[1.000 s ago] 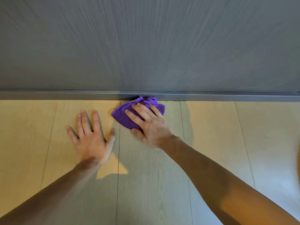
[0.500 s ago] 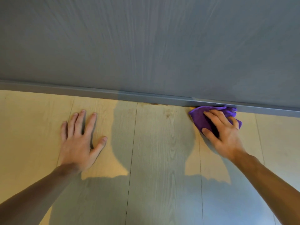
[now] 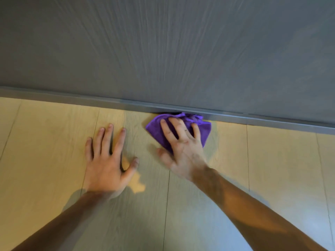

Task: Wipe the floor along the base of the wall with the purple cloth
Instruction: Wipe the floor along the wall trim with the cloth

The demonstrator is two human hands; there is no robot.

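The purple cloth (image 3: 205, 128) lies bunched on the pale wood-plank floor (image 3: 272, 160), its far edge pushed against the grey skirting strip (image 3: 108, 102) at the foot of the grey wall (image 3: 163, 51). My right hand (image 3: 181, 147) presses flat on the cloth with fingers spread, covering its middle. My left hand (image 3: 107, 158) rests palm down on the bare floor just left of the cloth, fingers apart, holding nothing.
The skirting strip runs across the whole view, slanting down to the right. Floor planks stretch left and right of my hands, with shadows of my arms over the near floor.
My right hand has slid the cloth back to the left along the skirting, close to my left hand. The left hand stays planted on the floor.
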